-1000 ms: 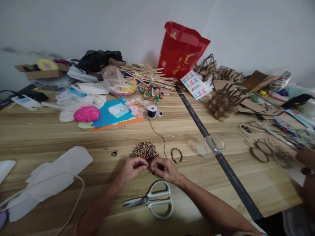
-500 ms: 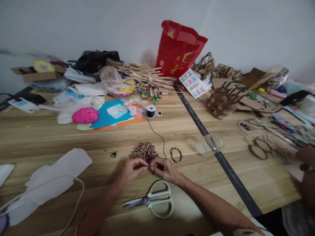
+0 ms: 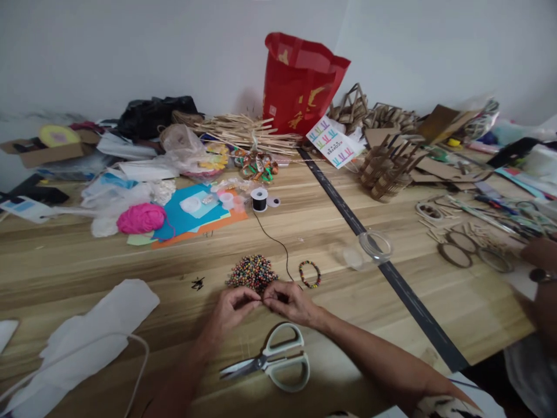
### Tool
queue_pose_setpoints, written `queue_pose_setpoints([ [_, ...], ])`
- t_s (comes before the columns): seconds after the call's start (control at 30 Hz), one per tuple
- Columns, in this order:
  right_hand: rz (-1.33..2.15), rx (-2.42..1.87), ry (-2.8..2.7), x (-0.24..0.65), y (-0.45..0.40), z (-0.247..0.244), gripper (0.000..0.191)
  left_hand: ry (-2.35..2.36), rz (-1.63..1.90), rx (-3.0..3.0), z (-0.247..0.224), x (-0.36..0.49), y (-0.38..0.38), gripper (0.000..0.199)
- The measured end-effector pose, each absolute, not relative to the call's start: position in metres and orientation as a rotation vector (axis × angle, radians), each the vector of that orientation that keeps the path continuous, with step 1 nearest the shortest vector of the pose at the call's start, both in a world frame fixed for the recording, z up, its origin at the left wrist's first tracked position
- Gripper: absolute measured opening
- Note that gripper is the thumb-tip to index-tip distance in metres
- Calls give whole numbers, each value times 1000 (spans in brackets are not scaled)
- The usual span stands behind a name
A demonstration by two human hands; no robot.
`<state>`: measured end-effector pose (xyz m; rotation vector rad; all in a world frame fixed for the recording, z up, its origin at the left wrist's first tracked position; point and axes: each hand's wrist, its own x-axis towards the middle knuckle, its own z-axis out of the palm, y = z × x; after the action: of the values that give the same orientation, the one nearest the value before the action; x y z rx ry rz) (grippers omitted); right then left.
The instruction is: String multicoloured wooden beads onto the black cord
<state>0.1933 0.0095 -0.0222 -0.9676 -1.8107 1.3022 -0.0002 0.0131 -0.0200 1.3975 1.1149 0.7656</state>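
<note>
Currently, the cord [image 3: 286, 258] lies on the worktop [image 3: 369, 313] between the spool [image 3: 260, 203] and the right hand [image 3: 291, 302]. Its long axis runs from the far left to the near right, curving past the right side of the beads [image 3: 252, 271]. The spool stands upright, flat end up. Left hand [image 3: 232, 305]: thumb and fingertip together, directed right. Right hand: thumb and fingertips together, directed left. The tips of both hands meet or nearly meet at the near edge of the beads; the item between them is too small to identify. The bracelet [image 3: 300, 273] lies flat, just beyond the right hand and to the right of the beads. The scissors [image 3: 260, 363] lie nearer the person, long axis roughly crosswise, blade tips left and handle loops right.
</note>
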Motion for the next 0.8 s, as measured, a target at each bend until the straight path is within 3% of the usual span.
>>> queue_pose_setpoints([
  [0.8,1119,-922,-1829,191,9,-27,5,1153,771,1299,-13,-1,15,9],
])
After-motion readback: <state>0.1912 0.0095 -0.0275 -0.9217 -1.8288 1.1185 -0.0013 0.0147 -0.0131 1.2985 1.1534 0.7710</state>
